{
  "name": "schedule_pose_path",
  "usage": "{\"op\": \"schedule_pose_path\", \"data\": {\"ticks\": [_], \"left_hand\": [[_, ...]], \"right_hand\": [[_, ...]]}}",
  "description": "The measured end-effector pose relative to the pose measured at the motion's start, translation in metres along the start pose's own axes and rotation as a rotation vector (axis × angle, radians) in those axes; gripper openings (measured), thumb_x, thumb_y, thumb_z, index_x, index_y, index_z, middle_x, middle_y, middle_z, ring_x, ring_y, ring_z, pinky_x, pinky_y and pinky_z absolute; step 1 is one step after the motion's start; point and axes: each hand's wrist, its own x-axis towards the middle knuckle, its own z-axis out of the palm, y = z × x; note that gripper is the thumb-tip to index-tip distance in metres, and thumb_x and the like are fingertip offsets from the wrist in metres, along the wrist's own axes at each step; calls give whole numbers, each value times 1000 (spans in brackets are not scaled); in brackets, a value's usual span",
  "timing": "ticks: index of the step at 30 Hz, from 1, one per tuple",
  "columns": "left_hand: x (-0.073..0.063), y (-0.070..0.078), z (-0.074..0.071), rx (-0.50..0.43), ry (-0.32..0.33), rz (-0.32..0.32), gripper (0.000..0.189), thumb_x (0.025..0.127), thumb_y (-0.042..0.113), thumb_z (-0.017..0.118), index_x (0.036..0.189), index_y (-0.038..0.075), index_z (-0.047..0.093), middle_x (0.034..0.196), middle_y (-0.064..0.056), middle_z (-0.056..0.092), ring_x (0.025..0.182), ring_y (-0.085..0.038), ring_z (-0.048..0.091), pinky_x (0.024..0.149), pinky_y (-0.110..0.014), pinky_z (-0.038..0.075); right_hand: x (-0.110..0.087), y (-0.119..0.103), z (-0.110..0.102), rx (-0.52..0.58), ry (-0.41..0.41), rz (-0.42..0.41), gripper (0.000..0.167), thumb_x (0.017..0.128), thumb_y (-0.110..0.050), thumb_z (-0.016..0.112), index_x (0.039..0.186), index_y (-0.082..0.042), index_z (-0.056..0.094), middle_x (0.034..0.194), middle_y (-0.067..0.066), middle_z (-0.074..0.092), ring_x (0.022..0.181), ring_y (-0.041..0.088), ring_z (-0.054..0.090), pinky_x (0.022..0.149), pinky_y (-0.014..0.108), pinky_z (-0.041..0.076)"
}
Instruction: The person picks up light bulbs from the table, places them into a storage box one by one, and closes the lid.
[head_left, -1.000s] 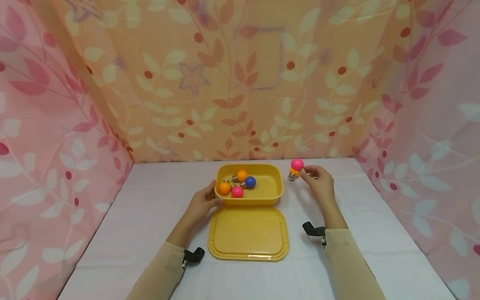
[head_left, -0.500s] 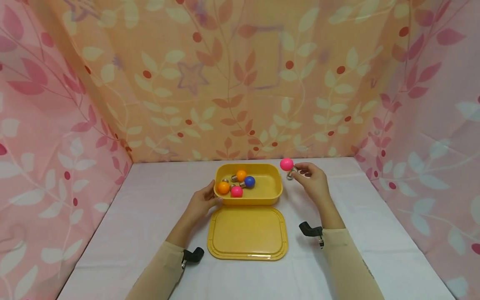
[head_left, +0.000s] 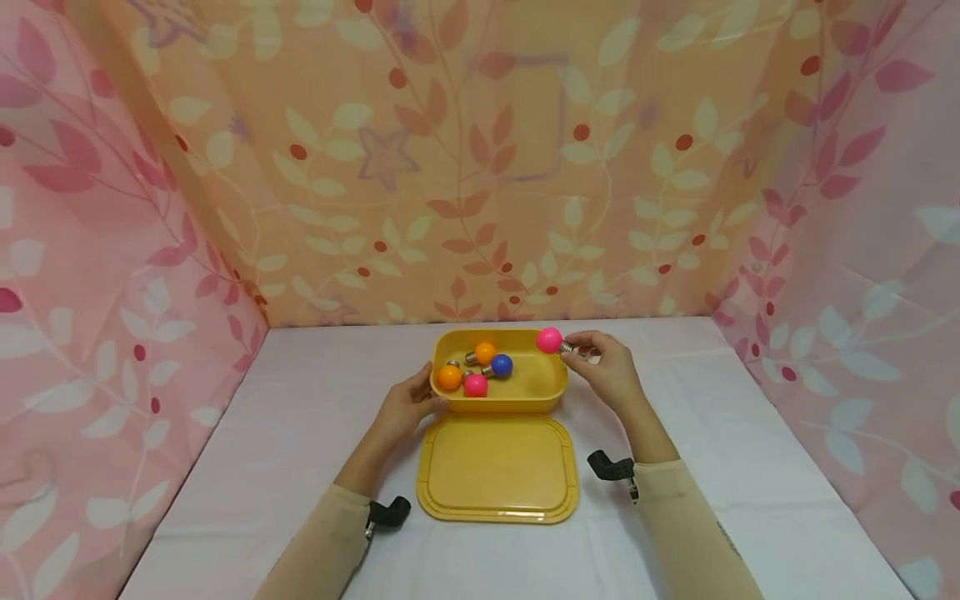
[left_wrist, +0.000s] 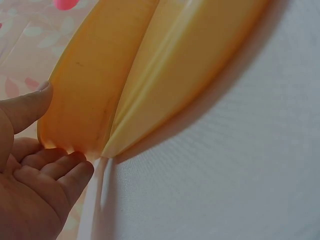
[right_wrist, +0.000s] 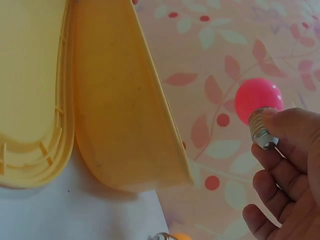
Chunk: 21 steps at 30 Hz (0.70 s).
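Note:
Pinched by its metal base between the thumb and forefinger of my right hand (head_left: 609, 371) is a pink light bulb (head_left: 549, 340). In the head view it overlaps the right rim of the yellow plastic box (head_left: 536, 403); the right wrist view shows the bulb (right_wrist: 257, 97) raised above the box wall (right_wrist: 125, 115). At the box's left end my left hand (head_left: 405, 408) grips the wall, thumb on one side and fingers curled at the corner. Inside the box lie two orange bulbs (head_left: 449, 377), a blue bulb (head_left: 502, 366) and another pink bulb (head_left: 476, 385), mostly towards the left.
A yellow lid (head_left: 498, 468) lies flat on the white cloth (head_left: 225, 500) just in front of the box. At the bottom of the right wrist view, a further orange bulb (right_wrist: 181, 236) shows partly; my right hand largely hides it in the head view. Patterned curtains (head_left: 465, 167) surround the table.
My right hand has carried the pink bulb leftwards, from over the orange bulb on the table to the box's right rim. My left hand has stayed on the box.

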Motion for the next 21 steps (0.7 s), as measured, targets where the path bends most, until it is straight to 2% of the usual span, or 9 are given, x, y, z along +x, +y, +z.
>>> {"op": "schedule_pose_path", "data": {"ticks": [8,17,21], "left_hand": [[-1,4,0,16,1,19,85,93,20,78,162,14,29,165,-6,34,146,-20,44,115,-34,41],[-1,3,1,15,-2,20,85,93,19,77,162,14,28,165,-6,34,146,-20,42,113,-33,42],[-2,3,1,7,-1,30,85,93,19,78,162,14,28,165,-8,34,146,-22,43,113,-34,43]], "right_hand": [[15,-15,7,-118,-228,-30,26,89,-32,81,110,-17,76,107,-2,74,100,23,61,94,42,51],[34,-27,13,-219,-355,-65,22,88,-31,82,106,-19,77,101,-3,73,100,26,61,87,40,52],[44,-32,19,-261,-438,-107,22,86,-27,83,104,-16,78,100,-2,75,98,25,64,90,42,55]]}}
